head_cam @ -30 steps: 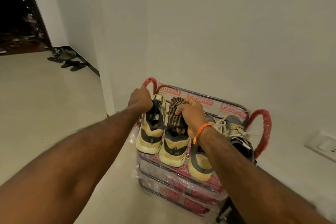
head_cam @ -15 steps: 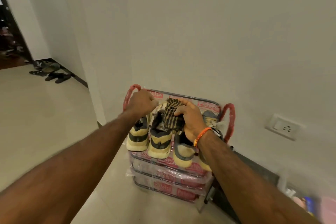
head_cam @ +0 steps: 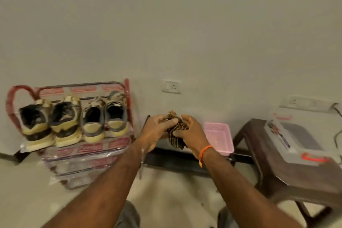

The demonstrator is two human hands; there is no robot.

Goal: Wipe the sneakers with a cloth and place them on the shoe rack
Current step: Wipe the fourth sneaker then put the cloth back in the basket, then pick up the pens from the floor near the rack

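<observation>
I see both hands, left (head_cam: 157, 131) and right (head_cam: 190, 136), fingers curled round the cloth (head_cam: 176, 131) | four sneakers (head_cam: 74, 120) on the rack (head_cam: 120, 87) (top shelf), left of the hands

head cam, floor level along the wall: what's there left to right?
shoe rack with four sneakers → left hand → striped cloth, held by both hands → right hand → pink basket → brown stool → clear lidded box

Pink plastic basket (head_cam: 221, 139) is sitting on the floor against the wall, just left of a dark brown stool (head_cam: 288, 177). Clear lidded box (head_cam: 296, 140) is resting on the stool. White wall socket (head_cam: 171, 86) is showing above the basket.
</observation>
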